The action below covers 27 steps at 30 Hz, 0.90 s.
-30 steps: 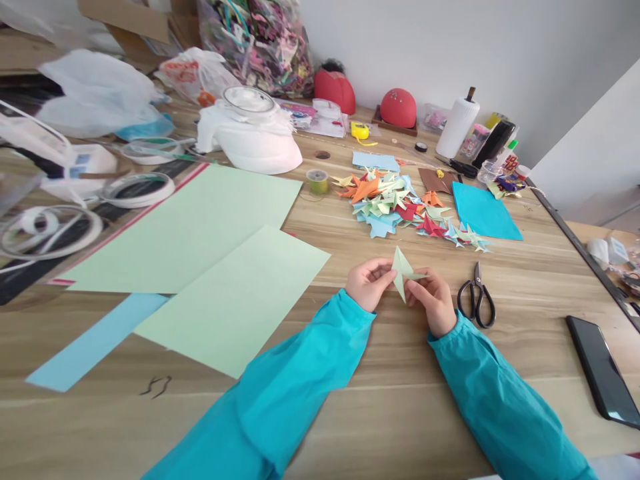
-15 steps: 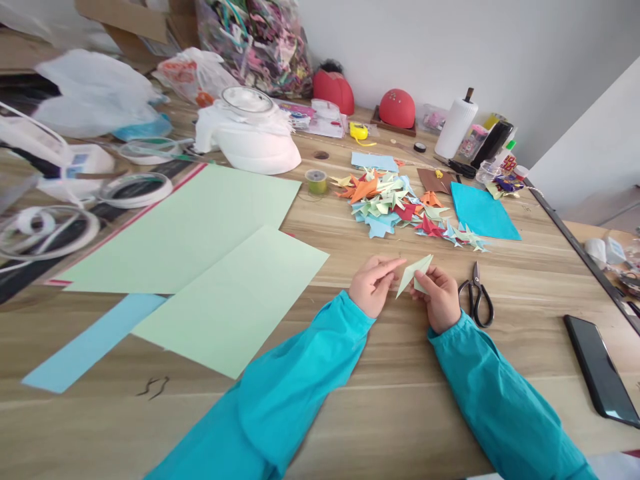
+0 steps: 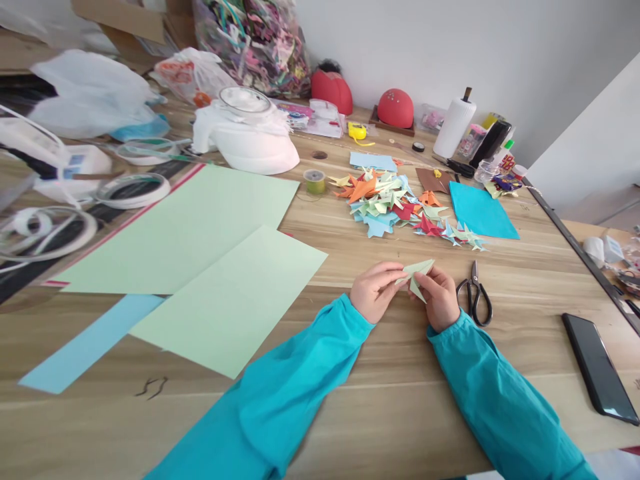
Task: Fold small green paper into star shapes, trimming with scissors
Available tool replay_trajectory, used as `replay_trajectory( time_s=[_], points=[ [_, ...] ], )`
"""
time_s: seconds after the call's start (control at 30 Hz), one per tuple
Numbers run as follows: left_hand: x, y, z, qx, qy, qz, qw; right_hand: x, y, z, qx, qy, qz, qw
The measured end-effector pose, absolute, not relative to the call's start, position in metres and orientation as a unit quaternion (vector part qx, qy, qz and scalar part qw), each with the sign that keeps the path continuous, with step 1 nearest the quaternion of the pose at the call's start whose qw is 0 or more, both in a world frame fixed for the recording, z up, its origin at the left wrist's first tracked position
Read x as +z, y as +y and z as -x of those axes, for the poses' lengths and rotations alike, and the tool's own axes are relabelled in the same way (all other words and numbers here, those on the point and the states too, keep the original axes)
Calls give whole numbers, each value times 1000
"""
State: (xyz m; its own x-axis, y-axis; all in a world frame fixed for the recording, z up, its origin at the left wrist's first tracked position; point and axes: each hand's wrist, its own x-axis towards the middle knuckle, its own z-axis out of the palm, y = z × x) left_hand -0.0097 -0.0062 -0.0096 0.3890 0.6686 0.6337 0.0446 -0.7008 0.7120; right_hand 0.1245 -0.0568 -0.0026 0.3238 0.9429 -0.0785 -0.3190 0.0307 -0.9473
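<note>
Between my two hands is a small piece of folded pale green paper (image 3: 419,268) with pointed ends, held just over the wooden table. My left hand (image 3: 376,291) pinches its left point between thumb and fingers. The right side is gripped by my right hand (image 3: 440,297), with the thumb on top; those fingertips are partly hidden behind the paper. Black-handled scissors (image 3: 475,297) lie just right of my right hand. Beyond my hands spreads a pile of folded paper pieces (image 3: 387,200) in orange, green, blue and red.
Large pale green sheets (image 3: 235,300) overlap at the left, over a blue strip (image 3: 90,347). A phone (image 3: 600,367) rests at the right. Behind the pile are a thread spool (image 3: 315,182), a turquoise square (image 3: 484,210) and a white bottle (image 3: 454,127). A white cloth-like bundle (image 3: 250,140) stands back left.
My left fingers, apart from the paper before, have closed on its left point. The folded paper has turned to lie flatter, with a lower point now showing below my right thumb.
</note>
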Motion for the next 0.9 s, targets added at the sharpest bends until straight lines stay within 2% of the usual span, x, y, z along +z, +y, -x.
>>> replay_trajectory(
  time_s=[0.17, 0.47, 0.67, 0.9],
  points=[
    [-6, -9, 9, 488, 256, -735, 396, -7, -58, -126, 485, -334, 514, 624],
    [0, -13, 3, 454, 334, -539, 626, -6, -58, -126, 463, -363, 532, 609],
    [2, -10, 1, 448, 355, -471, 672, -6, -58, -124, 443, -373, 540, 611],
    [2, -8, 3, 449, 366, -495, 648, -5, -59, -123, 447, -374, 550, 598]
  ],
)
